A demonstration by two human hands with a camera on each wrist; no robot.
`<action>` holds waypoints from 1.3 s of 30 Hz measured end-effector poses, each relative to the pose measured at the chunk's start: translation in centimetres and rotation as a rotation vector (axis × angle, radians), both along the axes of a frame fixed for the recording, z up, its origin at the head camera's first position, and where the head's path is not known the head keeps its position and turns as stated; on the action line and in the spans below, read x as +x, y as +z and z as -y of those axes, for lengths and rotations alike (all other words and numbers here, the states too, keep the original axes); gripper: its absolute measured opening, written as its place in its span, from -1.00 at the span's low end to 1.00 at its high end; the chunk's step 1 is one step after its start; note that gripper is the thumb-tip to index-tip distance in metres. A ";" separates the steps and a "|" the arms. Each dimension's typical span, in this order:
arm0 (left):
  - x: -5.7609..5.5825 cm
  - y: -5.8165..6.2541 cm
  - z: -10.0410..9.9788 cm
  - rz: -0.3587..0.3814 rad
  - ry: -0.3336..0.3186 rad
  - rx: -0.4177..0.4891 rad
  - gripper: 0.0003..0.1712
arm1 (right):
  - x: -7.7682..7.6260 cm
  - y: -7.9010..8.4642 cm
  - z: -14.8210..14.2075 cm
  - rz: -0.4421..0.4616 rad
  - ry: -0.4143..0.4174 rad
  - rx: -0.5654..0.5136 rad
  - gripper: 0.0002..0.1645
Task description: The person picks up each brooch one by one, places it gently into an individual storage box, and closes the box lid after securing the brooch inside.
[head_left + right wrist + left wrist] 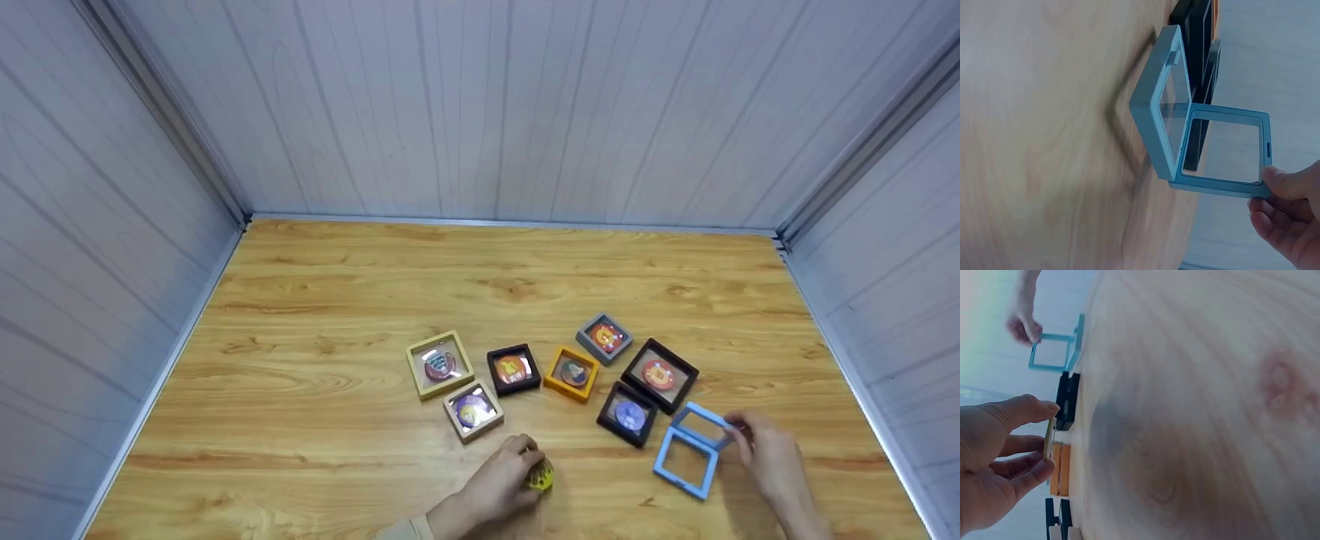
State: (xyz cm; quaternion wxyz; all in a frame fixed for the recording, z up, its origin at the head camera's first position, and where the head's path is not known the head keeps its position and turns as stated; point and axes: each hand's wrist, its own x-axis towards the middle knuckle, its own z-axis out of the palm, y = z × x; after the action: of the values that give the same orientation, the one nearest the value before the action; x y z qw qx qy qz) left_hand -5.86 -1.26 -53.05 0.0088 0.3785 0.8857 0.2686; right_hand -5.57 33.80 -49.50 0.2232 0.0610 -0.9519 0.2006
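Observation:
My left hand [501, 480] pinches a thin round yellow-and-dark badge [541, 475] by its edges, thumb on one side and fingers on the other. In the left wrist view the badge [1049, 439] shows nearly edge-on. At the right, my right hand [771, 457] pinches a corner of the raised lid of a light blue display frame [664, 474]. That frame is hinged and stands unfolded, with clear film in both halves and no badge inside. In the right wrist view my thumb [1283, 181] presses on the lid's corner, fingers behind it.
Several closed frames with round badges lie beyond the hands: pale yellow [412, 371], beige [469, 435], black [516, 389], orange [574, 394], grey [592, 346]. Two dark frames, the larger [686, 382] and the smaller [619, 433], sit beside the blue one. White panel walls [465, 112] enclose the wooden table [315, 285].

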 end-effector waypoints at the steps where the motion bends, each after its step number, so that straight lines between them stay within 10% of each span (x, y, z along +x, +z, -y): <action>1: -0.1 0.0 0.0 0.004 0.011 0.016 -0.64 | 0.2 0.1 0.5 0.009 0.014 -0.006 -0.77; 27: -1.5 0.8 -0.9 0.077 0.124 0.115 -0.53 | -1.1 -0.3 9.8 0.165 0.282 -0.124 -0.77; 39: -2.0 0.1 -1.8 0.084 0.149 0.122 -0.56 | -2.9 -0.9 11.7 0.094 0.393 -0.147 -0.78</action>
State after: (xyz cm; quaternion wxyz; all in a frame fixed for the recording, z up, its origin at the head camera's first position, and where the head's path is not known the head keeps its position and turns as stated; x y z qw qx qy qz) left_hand -7.91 0.59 -52.98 0.0030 0.2997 0.8922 0.3378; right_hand -8.47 22.10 -50.41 0.1388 0.2197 -0.9139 0.3117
